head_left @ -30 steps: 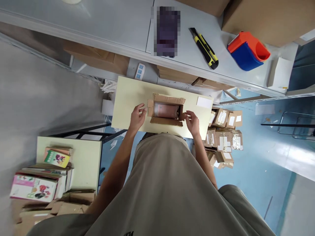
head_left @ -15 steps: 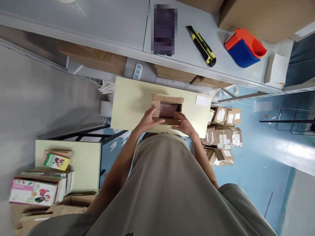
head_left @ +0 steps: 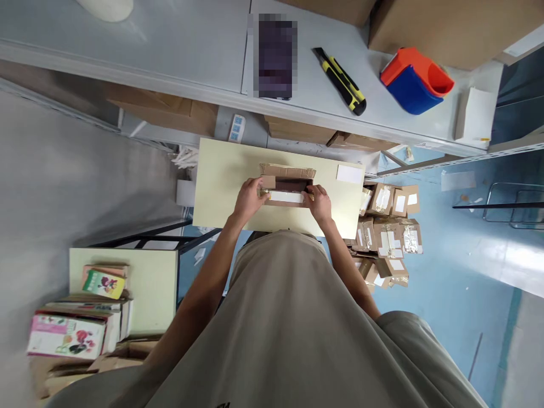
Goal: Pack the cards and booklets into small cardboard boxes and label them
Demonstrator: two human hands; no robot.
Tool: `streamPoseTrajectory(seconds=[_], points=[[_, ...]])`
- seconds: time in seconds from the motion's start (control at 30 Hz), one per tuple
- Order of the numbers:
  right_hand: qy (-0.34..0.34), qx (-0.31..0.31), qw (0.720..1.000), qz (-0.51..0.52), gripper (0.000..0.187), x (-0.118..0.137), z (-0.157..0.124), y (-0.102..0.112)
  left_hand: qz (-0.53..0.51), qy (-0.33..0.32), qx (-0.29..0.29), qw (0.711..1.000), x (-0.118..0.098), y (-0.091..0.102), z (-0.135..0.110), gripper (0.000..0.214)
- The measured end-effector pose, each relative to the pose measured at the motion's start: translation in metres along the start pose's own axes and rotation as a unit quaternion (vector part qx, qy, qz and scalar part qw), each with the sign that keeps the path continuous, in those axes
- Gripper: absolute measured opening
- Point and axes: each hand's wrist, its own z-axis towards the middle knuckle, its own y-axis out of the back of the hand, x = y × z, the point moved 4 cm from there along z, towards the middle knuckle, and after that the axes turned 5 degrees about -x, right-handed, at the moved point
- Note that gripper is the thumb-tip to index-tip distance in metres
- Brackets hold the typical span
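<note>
A small brown cardboard box (head_left: 287, 172) sits on a pale yellow table (head_left: 225, 175) in front of me. My left hand (head_left: 249, 198) grips the box's left end and my right hand (head_left: 319, 202) grips its right end. Both press the near flap (head_left: 285, 197), which shows a white label, over the opening. The far flap still stands up, and the inside of the box is dark.
A white label (head_left: 349, 174) lies on the table's right end. Beyond, a grey shelf (head_left: 170, 45) carries a yellow-black utility knife (head_left: 340, 81), an orange and blue tape dispenser (head_left: 414, 80) and cardboard boxes. Several taped parcels (head_left: 389, 226) lie on the blue floor at right. Books (head_left: 76, 317) are stacked at lower left.
The hands moved from the box's side flaps to its near flap and folded it up over the opening. The pinkish item seen inside earlier is now covered.
</note>
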Motion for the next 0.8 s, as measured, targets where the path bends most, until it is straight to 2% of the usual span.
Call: streamPoseTrajectory(seconds=[0.1, 0.2, 0.27, 0.33, 0.4, 0.5, 0.63, 0.7, 0.8], points=[[-0.008, -0.039, 0.999, -0.025, 0.037, -0.006, 0.005, -0.008, 0.042, 0.0, -0.022, 0.999, -0.001, -0.002, 0.005, 0.089], [-0.01, -0.059, 0.998, -0.012, 0.067, -0.014, 0.012, -0.011, 0.038, -0.027, -0.021, 0.999, -0.005, -0.004, 0.01, 0.117], [0.013, -0.057, 0.998, 0.006, 0.089, -0.017, 0.019, -0.012, 0.034, -0.056, -0.017, 0.998, -0.011, -0.004, 0.014, 0.123], [0.046, -0.048, 0.997, 0.029, 0.1, -0.018, 0.024, -0.01, 0.037, -0.081, -0.015, 0.996, -0.017, -0.002, 0.015, 0.123], [0.07, -0.048, 0.995, 0.05, 0.096, -0.017, 0.026, -0.007, 0.043, -0.094, -0.018, 0.995, -0.022, 0.0, 0.014, 0.118], [0.078, -0.059, 0.993, 0.071, 0.072, -0.019, 0.021, 0.0, 0.053, -0.098, -0.033, 0.993, -0.022, 0.004, 0.006, 0.101], [0.07, -0.05, 0.993, 0.076, 0.044, -0.027, 0.0, 0.003, 0.066, -0.083, -0.036, 0.994, -0.011, 0.004, -0.008, 0.05], [0.057, -0.036, 0.995, 0.076, 0.04, -0.031, -0.01, 0.001, 0.063, -0.071, -0.032, 0.995, -0.005, 0.001, -0.013, 0.035], [0.028, -0.015, 0.994, 0.1, 0.042, -0.035, -0.02, -0.005, 0.035, -0.058, -0.041, 0.997, 0.0, -0.005, -0.019, 0.035]])
